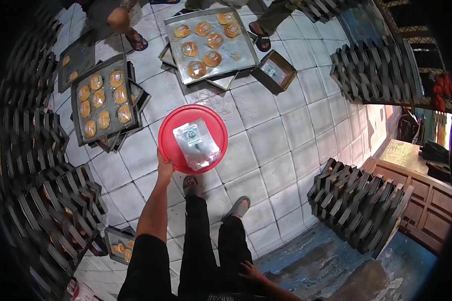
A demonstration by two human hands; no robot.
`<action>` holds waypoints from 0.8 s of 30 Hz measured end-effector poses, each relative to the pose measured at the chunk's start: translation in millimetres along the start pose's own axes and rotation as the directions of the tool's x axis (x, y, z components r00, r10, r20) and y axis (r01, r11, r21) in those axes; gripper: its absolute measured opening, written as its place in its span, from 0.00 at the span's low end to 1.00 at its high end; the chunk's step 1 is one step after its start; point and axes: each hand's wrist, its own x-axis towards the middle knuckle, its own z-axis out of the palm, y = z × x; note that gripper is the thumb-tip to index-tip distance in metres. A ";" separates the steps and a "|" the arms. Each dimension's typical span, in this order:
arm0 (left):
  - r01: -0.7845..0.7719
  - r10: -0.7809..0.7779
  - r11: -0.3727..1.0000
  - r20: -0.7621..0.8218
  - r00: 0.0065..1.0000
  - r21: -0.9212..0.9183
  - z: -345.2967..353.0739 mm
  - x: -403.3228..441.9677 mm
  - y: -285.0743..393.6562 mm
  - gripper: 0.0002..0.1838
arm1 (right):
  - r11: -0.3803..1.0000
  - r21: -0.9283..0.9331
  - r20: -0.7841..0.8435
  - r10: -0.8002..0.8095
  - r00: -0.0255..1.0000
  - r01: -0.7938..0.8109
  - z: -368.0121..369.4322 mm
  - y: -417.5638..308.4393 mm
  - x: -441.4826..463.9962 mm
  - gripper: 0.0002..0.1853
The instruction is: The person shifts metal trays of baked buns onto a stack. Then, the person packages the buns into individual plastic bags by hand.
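A: Where's the pack of bags [195, 139]?
B: On the red tray [213, 122], lying flat. From the left hand [164, 164], two o'clock and near; from the right hand [251, 272], eleven o'clock, well apart. Left is nearer.
A: Long axis?
B: Eleven to five. Lower end close to the rim at five.
A: Hands?
B: Apart. Left clamped on the tray's rim at seven o'clock. Right by the thigh, nothing visible in it; cannot tell if it touches the trousers [231, 241].
A: Edges around the tray?
B: Big bun pan [241, 45] at twelve, second pan [109, 105] at ten, box [263, 80] at two. All apart from the rim in this view.
A: Room?
B: Widest toward four: floor tiles [266, 145] as far as the grey stack [359, 208].
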 end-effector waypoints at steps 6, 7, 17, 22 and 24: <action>-0.008 0.009 1.000 0.038 0.999 -0.004 27.4 -23.3 -23.5 0.46 | 0.995 0.080 -0.129 -0.055 0.990 0.065 -11.2 -9.0 3.8 0.41; -0.085 0.084 0.990 0.010 0.996 0.110 38.6 -20.8 -44.2 0.46 | 0.994 0.084 -0.136 -0.056 0.989 0.068 -19.3 -11.0 5.2 0.41; -0.218 0.211 0.929 0.058 0.976 0.298 195.0 -120.7 -110.1 0.46 | 0.882 0.048 -0.710 -0.300 0.637 0.469 -239.1 -57.5 155.0 0.22; -0.373 0.372 0.905 0.041 0.927 0.204 190.2 -129.5 -142.1 0.45 | 0.818 -0.221 -0.879 -0.403 0.255 0.531 -344.6 -122.9 235.6 0.18; -0.310 0.322 0.901 0.010 0.947 0.305 185.2 -157.7 -115.2 0.41 | 0.892 -0.389 -0.864 -0.440 0.245 0.232 -352.5 -137.0 257.7 0.20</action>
